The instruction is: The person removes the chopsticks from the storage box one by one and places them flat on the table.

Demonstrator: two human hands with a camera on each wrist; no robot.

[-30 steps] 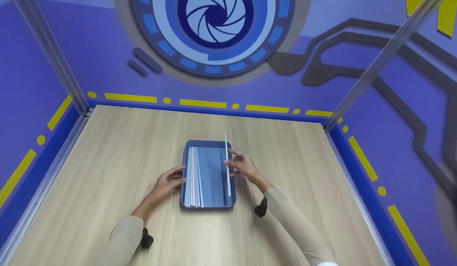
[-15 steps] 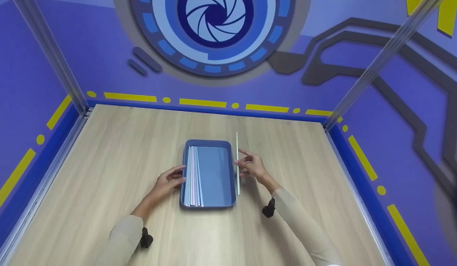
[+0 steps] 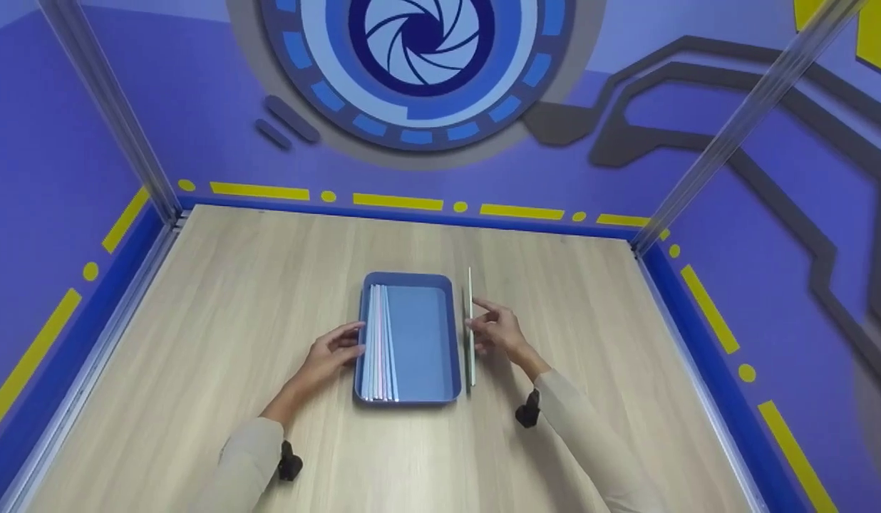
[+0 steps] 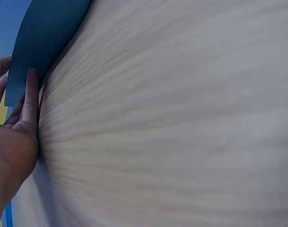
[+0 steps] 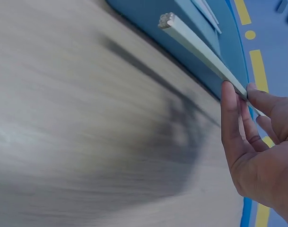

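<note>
A blue rectangular tray (image 3: 423,342) holds several thin pale sticks (image 3: 380,342), white, pink and bluish, lying lengthwise along its left side. Just right of the tray, a pale stick (image 3: 472,356) is pinched between the thumb and fingers of the right hand (image 3: 499,330), held above the table. The right wrist view shows this stick (image 5: 196,46) with a rough end and its shadow below on the wood. The left hand (image 3: 333,354) touches the tray's left wall with its fingertips; in the left wrist view a finger lies against the tray's outer side (image 4: 44,33).
A light wood table (image 3: 269,271) carries the tray near its middle. Blue printed walls (image 3: 198,121) with metal corner posts (image 3: 740,121) stand at the back and both sides. A dark device (image 3: 289,462) is on the left wrist, another (image 3: 528,410) on the right.
The right hand has moved right with the pinched stick, from above the tray's right edge to beside the tray. The left hand has stayed against the tray. The head view has shifted slightly.
</note>
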